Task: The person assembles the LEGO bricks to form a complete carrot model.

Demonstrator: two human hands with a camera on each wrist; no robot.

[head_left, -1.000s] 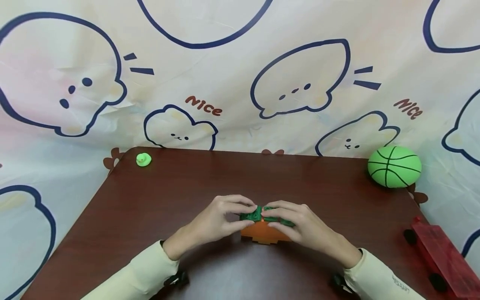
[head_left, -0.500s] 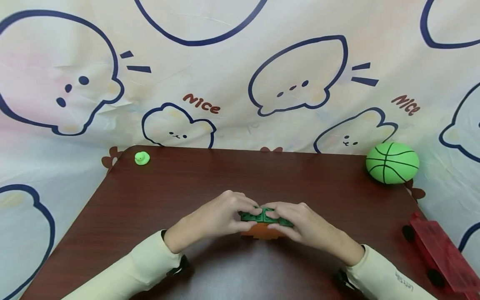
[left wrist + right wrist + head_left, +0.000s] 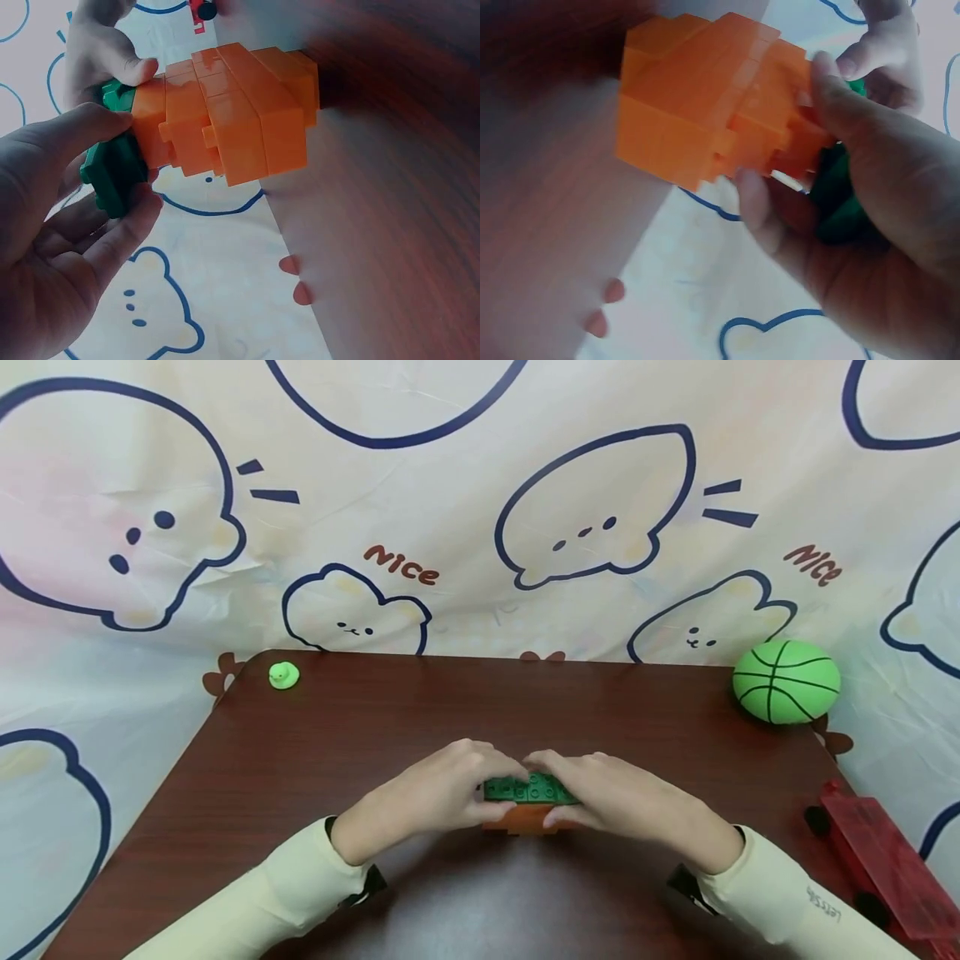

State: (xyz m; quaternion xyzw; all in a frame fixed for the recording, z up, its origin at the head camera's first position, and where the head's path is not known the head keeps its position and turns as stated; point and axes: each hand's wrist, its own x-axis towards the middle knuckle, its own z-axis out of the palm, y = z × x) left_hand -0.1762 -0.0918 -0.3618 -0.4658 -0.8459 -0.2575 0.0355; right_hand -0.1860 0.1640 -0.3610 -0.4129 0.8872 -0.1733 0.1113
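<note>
At the table's middle stands a stepped stack of orange toy building bricks (image 3: 527,818), joined in several layers, as the left wrist view (image 3: 240,112) shows. Green studded building bricks (image 3: 536,788) lie in a row across its top. My left hand (image 3: 453,787) pinches the left end of the green row, thumb on the near side and fingers behind. On the other end, my right hand (image 3: 611,795) curls its thumb and fingers around the bricks. In the right wrist view, its thumb and fingertips reach the upper orange layers (image 3: 780,120), beside the green bricks (image 3: 840,199).
A small green rubber duck (image 3: 284,675) sits at the table's far left corner. A green ball with basketball lines (image 3: 787,682) rests at the far right. Along the right edge is a red toy vehicle (image 3: 877,860) with black wheels. A printed cloth (image 3: 480,527) hangs behind the table.
The gap between the green bricks, where orange showed, has closed. My right hand has shifted slightly right and uncovered more green studs. The left hand stays at the left end.
</note>
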